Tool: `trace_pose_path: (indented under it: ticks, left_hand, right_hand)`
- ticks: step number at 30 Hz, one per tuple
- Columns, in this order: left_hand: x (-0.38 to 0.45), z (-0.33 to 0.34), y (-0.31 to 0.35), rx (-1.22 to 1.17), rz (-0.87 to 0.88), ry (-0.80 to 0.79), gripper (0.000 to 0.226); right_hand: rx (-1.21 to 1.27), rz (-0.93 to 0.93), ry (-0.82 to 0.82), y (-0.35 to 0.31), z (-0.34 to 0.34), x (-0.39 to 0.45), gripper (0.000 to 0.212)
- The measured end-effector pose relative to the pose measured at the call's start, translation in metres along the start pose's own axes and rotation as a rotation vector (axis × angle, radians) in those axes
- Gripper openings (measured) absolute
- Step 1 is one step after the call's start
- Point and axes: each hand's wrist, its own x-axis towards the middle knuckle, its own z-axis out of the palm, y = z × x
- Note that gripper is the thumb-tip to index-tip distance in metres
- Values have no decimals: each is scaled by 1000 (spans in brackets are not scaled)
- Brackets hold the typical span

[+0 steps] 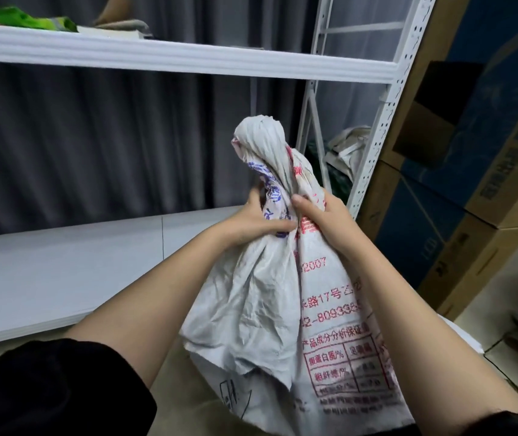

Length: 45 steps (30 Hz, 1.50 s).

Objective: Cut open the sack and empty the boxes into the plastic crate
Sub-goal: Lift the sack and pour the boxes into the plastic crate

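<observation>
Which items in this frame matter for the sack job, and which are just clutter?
In play:
- sack, white woven, neck twisted shut
- left hand gripping the neck
- right hand gripping the neck

Lying about:
- white shelf rack
- green cloth on the top shelf
- cardboard boxes stacked at right
- grey curtain

No crate or cutting tool in view.

Both hands — left hand (256, 223), right hand (326, 220) — gripping.
</observation>
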Motion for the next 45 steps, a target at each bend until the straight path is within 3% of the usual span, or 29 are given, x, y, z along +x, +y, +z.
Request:
trace_pose_path:
  ticks: [2, 3, 5, 6, 9, 11, 17, 20, 23, 27, 29, 31, 33, 34, 37, 41, 45]
  left_hand:
    - [2, -2, -3, 44, 42, -70, 85]
    - [4, -3, -4, 78, 79, -84, 65]
    - [6, -9, -5, 249, 112, -1, 24]
    - [6, -13, -6, 344, 111, 83, 21]
    - [5, -32, -12, 563, 24, 342, 36]
    - [3, -46, -14, 786, 4, 478, 44]
    - [7, -90, -28, 1313, 195, 835, 48]
    - [4, -113, -33, 1477, 192, 844, 75]
    - [0, -109, -32, 1573, 4, 738, 104]
    - [-1, -79, -32, 1407, -277, 570, 106]
    - [1, -66, -24, 1239, -358, 485, 79]
    - [1, -54, -12, 733, -456, 289, 46]
    - [0, -40, 1, 180, -563, 44, 54]
    - [0, -36, 3, 45, -576, -10, 66]
    - [5, -30, 0, -76, -583, -15, 90]
    - [14, -33, -3, -105, -551, 138, 56]
    - [16, -34, 0, -150, -553, 229, 43]
  right_hand:
    - [-7, 15, -3, 0, 0, -1, 39]
    - [4, 16, 1, 0, 0, -2, 36]
    - [28, 18, 22, -1, 0, -5, 27]
    - [34, 14, 29, -1, -1, -6, 22]
    - [15, 13, 39, 0, -16, -7, 5]
    - [-23, 29, 55, 3, -29, -7, 11]
    - [-142, 105, 37, 12, -53, -5, 17]
    - [-234, 148, 12, 17, -59, -6, 25]
    - [-361, 148, 1, 23, -56, -6, 26]
    - [-547, 107, 70, 26, -48, -8, 18]
    - [-674, 81, 114, 28, -45, -9, 16]
    - [-781, 30, 147, 30, -39, -11, 17]
    - [-890, -44, 184, 33, -31, -13, 22]
    - [-942, -83, 202, 34, -27, -14, 26]
    - [-1061, -205, 260, 36, -15, -19, 34]
    - [-1134, -416, 381, 36, 7, -33, 20]
    - [-1087, -600, 481, 36, 30, -38, 5]
